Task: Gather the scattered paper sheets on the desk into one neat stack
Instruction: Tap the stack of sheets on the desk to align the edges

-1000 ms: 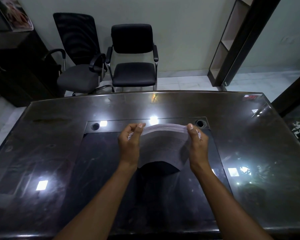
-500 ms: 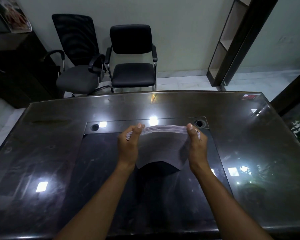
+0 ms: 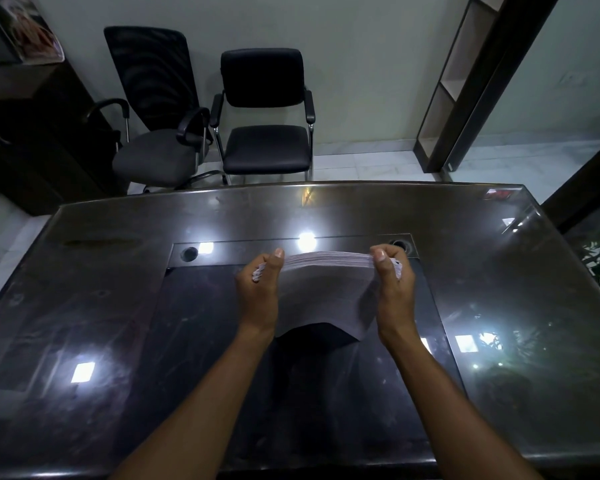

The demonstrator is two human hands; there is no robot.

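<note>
A thick stack of white paper sheets [image 3: 326, 292] stands on edge over the middle of the dark glossy desk [image 3: 118, 306], bowed so that its lower edge arches above the surface. My left hand [image 3: 260, 292] grips the stack's left side, thumb on top. My right hand [image 3: 394, 292] grips the right side the same way. The far fingers of both hands are hidden behind the paper. No loose sheets show elsewhere on the desk.
Two cable holes [image 3: 189, 252] sit in the desk's raised strip behind the stack. Beyond the desk's far edge stand a mesh office chair [image 3: 153, 133] and a black visitor chair [image 3: 264, 133]. A dark cabinet [image 3: 25, 133] is at left, a shelf unit [image 3: 465, 81] at right.
The hands and the stack have stayed in nearly the same place; the stack's bend and the grip look unchanged.
</note>
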